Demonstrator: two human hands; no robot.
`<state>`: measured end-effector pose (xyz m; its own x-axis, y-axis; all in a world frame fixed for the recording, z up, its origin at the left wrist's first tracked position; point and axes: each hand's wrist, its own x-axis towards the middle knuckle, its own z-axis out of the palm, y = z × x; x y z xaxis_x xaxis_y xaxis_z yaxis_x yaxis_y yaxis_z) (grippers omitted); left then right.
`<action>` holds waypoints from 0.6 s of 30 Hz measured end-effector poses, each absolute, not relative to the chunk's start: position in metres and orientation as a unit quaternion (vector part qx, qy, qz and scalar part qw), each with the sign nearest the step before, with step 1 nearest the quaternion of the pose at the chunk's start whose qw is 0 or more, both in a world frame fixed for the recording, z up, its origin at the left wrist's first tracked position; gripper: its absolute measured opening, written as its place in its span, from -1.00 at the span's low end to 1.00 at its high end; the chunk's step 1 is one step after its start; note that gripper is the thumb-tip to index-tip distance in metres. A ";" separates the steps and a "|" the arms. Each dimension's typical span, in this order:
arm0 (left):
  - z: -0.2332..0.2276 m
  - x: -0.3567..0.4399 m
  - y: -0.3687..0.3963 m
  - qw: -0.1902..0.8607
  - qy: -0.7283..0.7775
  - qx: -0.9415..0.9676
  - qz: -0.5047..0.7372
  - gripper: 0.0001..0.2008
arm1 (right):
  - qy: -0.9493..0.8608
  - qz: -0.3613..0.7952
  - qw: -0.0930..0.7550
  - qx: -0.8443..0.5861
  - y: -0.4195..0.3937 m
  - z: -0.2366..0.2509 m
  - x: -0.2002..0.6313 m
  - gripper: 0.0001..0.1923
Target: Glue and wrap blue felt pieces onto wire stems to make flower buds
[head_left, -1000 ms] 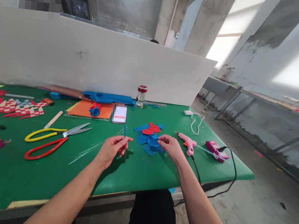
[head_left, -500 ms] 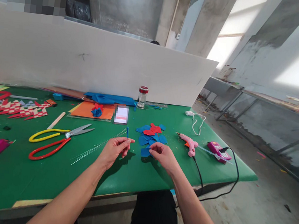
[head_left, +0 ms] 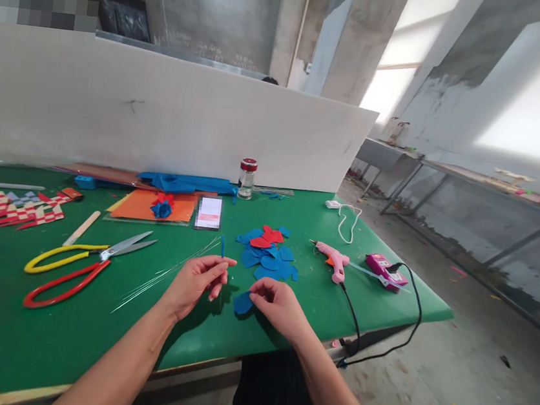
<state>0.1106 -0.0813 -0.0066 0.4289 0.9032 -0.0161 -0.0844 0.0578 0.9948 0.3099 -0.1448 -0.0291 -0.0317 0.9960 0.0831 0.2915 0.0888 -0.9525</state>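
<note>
Near the front edge of the green table (head_left: pixel 15 342), I am holding a thin wire with a blue-wrapped tip (head_left: pixel 222 249) upright, pinched between thumb and fingers of my left hand (head_left: pixel 195 283), much as I was a second ago. What has changed is on the other side: my right hand (head_left: pixel 278 304) has come away from the pile of blue and red petal cutouts (head_left: pixel 268 254), where it was picking a moment back, and is now pinching a single blue petal piece (head_left: pixel 241 303) low over the table, just beside the left hand. So one petal is now separated from the pile and is sitting close to the wire, though not yet touching it. Loose bare wires (head_left: pixel 164 274) are lying fanned out to the left of my left hand, with the yellow-handled and red-handled scissors (head_left: pixel 78 262) beyond them. Off to the right, the pink glue gun (head_left: pixel 334 260) is resting on the table, its black cord (head_left: pixel 380 345) trailing over the edge, well apart from both hands.
</note>
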 end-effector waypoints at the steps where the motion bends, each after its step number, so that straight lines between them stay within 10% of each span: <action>1: -0.007 0.111 -0.081 0.631 0.364 0.566 0.387 -0.66 | -0.600 0.394 0.431 -0.547 -0.145 -0.029 0.310 -0.89; 18: -0.005 0.108 -0.080 0.620 0.378 0.571 0.384 -0.63 | -0.631 0.252 0.386 -0.624 -0.126 -0.014 0.340 -0.81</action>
<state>0.1082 -0.0804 -0.0049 0.4196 0.9072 -0.0298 -0.0452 0.0537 0.9975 0.3400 -0.1262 -0.0144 0.0769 0.9822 0.1713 0.5930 0.0931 -0.7998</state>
